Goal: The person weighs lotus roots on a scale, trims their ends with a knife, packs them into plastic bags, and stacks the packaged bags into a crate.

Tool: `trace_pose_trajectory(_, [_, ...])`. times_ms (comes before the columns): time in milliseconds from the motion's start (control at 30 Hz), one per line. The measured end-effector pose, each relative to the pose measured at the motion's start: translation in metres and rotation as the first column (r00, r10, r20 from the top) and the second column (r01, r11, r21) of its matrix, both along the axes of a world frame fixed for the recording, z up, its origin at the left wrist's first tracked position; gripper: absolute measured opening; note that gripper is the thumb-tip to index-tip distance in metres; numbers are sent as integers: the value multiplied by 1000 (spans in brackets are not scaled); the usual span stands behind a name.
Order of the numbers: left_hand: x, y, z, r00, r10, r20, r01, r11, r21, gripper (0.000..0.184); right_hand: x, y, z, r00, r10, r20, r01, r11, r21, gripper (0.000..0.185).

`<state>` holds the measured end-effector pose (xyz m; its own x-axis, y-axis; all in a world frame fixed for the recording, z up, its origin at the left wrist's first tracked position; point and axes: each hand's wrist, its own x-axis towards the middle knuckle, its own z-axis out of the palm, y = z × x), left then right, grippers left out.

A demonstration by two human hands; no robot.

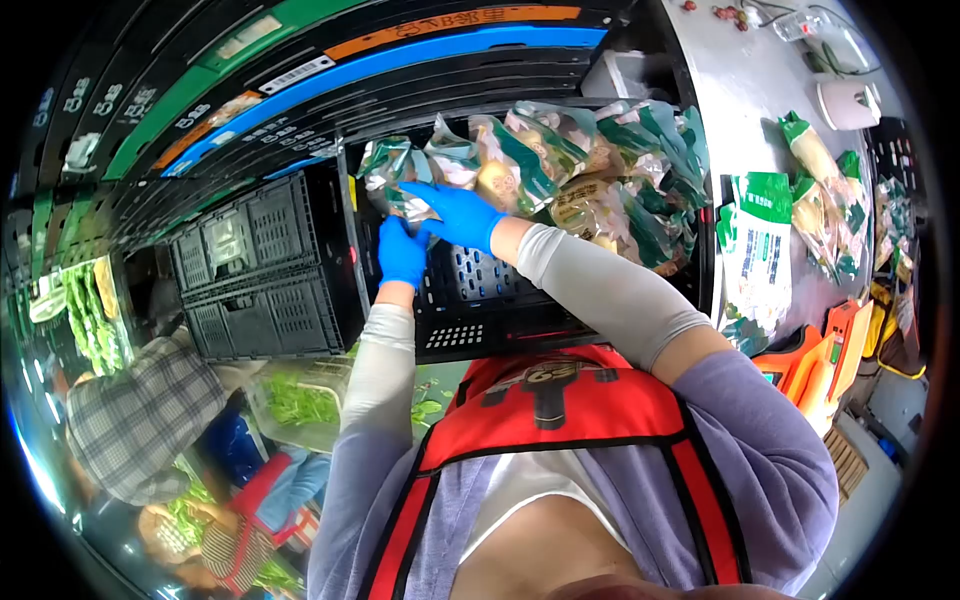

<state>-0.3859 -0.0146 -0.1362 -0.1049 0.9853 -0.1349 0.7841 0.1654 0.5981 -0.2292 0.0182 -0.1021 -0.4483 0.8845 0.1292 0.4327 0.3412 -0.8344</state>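
Note:
A black plastic crate (pixel 455 336) in front of me holds several clear-and-green printed bags of pale vegetables (pixel 500 185), lined up along its far side and right end. At the crate's left end is another such bag (pixel 388 165). My left hand (pixel 403 254), in a blue glove, has its fingers closed at that bag's near end; the grip itself is partly hidden. My right hand (pixel 462 217), also gloved in blue, lies over the same bag's right side, its fingers stretched out to the left. Perforated crate floor shows below the hands.
Stacked black crates (pixel 255 265) stand left; more crates with a blue strip (pixel 400 62) rise behind. The metal table (pixel 735 100) at right carries bagged vegetables (pixel 825 220), a printed bag (pixel 757 240) and a white cup (pixel 848 104). People and a tub of greens (pixel 300 400) are lower left.

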Motion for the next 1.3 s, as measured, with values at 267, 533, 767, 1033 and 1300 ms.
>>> trace_pose_trajectory(267, [-11,-9,-44,961,120,251,-169,969,182,26,66,-62,29,989,-97,-110,85,991,-105,55])
trace_pose_trajectory(533, [17,-20,-32,660,391,641,-453,888,-74,27,150,-184,40,962,-273,-12,260,929,-265,46])
trace_pose_trajectory(767, [10,14,-85,449,637,627,13,697,-717,67,214,-276,80,731,-662,-165,561,721,-408,40])
trace_pose_trajectory(1033, [257,-41,108,738,-439,513,247,883,400,42,330,-433,149,65,-961,-270,997,73,-20,30])
trace_pose_trajectory(1300, [377,-152,115,406,-686,604,732,640,234,30,454,-608,155,-362,-809,-463,904,-426,37,30])
